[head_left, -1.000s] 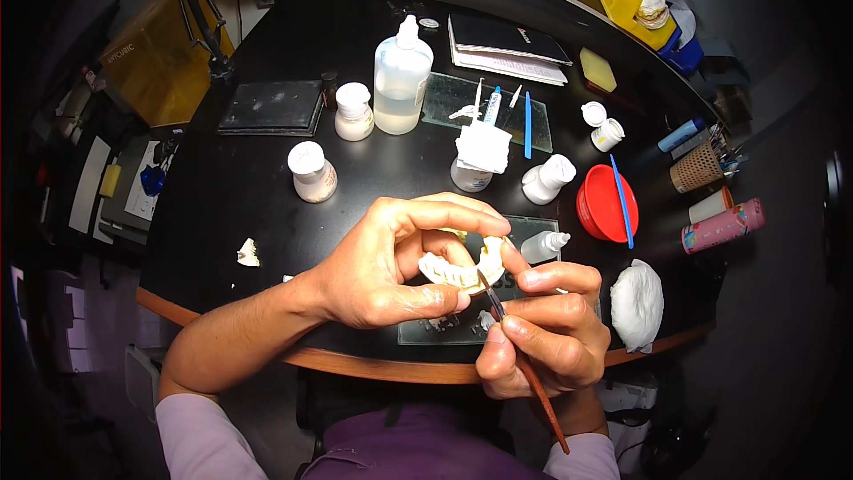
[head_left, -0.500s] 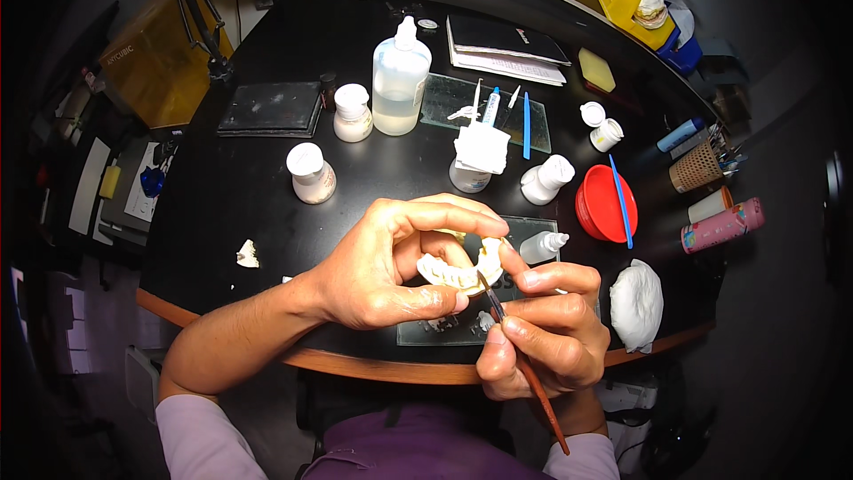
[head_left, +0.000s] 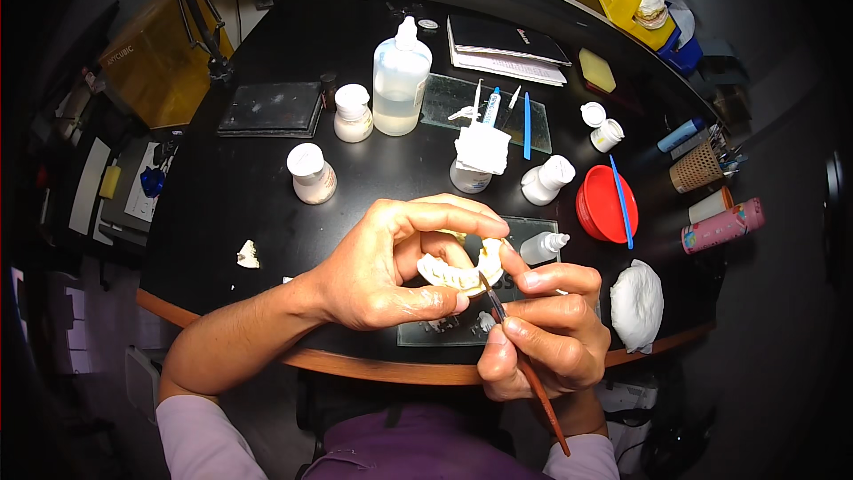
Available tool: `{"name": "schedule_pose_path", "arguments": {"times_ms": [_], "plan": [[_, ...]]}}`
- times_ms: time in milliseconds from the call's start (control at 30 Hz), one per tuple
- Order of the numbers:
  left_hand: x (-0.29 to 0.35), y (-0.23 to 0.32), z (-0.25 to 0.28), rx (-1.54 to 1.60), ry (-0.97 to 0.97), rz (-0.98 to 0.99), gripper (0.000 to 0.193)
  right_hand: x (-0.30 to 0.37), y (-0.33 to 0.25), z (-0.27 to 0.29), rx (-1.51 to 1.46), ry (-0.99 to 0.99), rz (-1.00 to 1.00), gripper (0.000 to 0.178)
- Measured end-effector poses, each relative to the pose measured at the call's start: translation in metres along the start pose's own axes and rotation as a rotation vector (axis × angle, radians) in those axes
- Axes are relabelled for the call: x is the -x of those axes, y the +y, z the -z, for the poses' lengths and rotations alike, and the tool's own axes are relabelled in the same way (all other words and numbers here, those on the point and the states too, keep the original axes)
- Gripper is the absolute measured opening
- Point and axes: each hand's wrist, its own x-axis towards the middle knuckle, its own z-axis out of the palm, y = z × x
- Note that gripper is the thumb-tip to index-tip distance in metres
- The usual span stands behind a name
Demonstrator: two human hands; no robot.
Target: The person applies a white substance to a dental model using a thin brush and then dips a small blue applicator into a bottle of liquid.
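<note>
Left hand point(head_left: 369, 271), half curled, grips one cast point(head_left: 451, 277); right hand point(head_left: 562, 331), nearly closed, pinches one brush point(head_left: 546, 409); two blue sticks point(head_left: 528, 124) lie beyond.

Left hand point(head_left: 378, 268): dental model point(head_left: 451, 276); right hand point(head_left: 555, 329): brush point(head_left: 540, 394), touching model.

Forearms point(head_left: 253, 324) angled inward, left fingers point(head_left: 453, 216) widely curled, right fingers point(head_left: 553, 309) closely bunched.

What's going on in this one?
A person's left hand holds a pale, horseshoe-shaped dental model above a dark glass plate. The right hand grips a slim tool with a reddish-brown handle, its dark tip at the model's near side. On the black table beyond, to the right, sits a red bowl.
</note>
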Motion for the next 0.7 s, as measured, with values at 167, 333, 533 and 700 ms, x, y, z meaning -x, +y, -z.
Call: {"name": "schedule_pose_path", "arguments": {"times_ms": [167,333,533,700], "plan": [[-0.0001,0.0015,-0.0003,-0.008,-0.007,0.005,0.064,-0.0002,-0.0009,0.0005,0.006,0.0,0.002,0.018],[-0.0005,0.0021,-0.0015,0.004,0.0,0.009,0.064,-0.0003,-0.0008,0.0009,0.002,0.006,-0.001,0.02],[0.0001,0.0011,-0.0012,-0.008,0.004,0.003,0.064,-0.0007,-0.0016,0.001,0.001,0.0,-0.008,0.019],[-0.0001,0.0011,-0.0007,0.001,-0.006,-0.002,0.064,-0.0001,-0.0021,0.0005,-0.009,0.007,-0.008,0.02]]}}
